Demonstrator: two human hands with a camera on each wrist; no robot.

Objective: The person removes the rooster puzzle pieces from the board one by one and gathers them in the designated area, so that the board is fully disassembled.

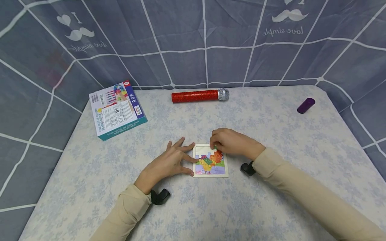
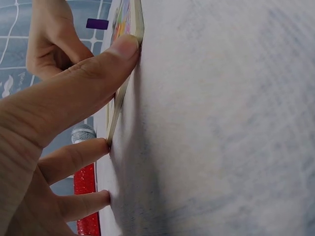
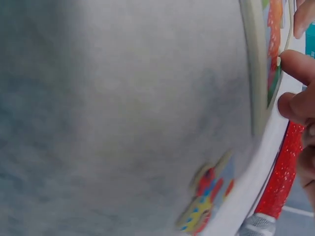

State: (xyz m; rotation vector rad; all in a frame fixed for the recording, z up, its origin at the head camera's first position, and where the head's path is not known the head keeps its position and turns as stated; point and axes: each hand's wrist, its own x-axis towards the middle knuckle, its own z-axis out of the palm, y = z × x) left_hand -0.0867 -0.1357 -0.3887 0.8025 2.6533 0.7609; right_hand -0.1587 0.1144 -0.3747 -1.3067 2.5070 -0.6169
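A small square jigsaw puzzle with a pale frame lies on the table, its colourful lower part filled and its upper left bare. My left hand steadies the left side, fingers spread, with the thumb at the near corner. Over the upper right part, my right hand has curled fingers and pinches a puzzle piece, mostly hidden by the fingertips. Loose colourful puzzle pieces lie on the table beside the board in the right wrist view; the right hand hides them in the head view.
Behind the puzzle lies a red glittery microphone with a silver head. A boxed beads set is at the back left, and a purple cylinder at the back right. A grey checked curtain hangs behind the table.
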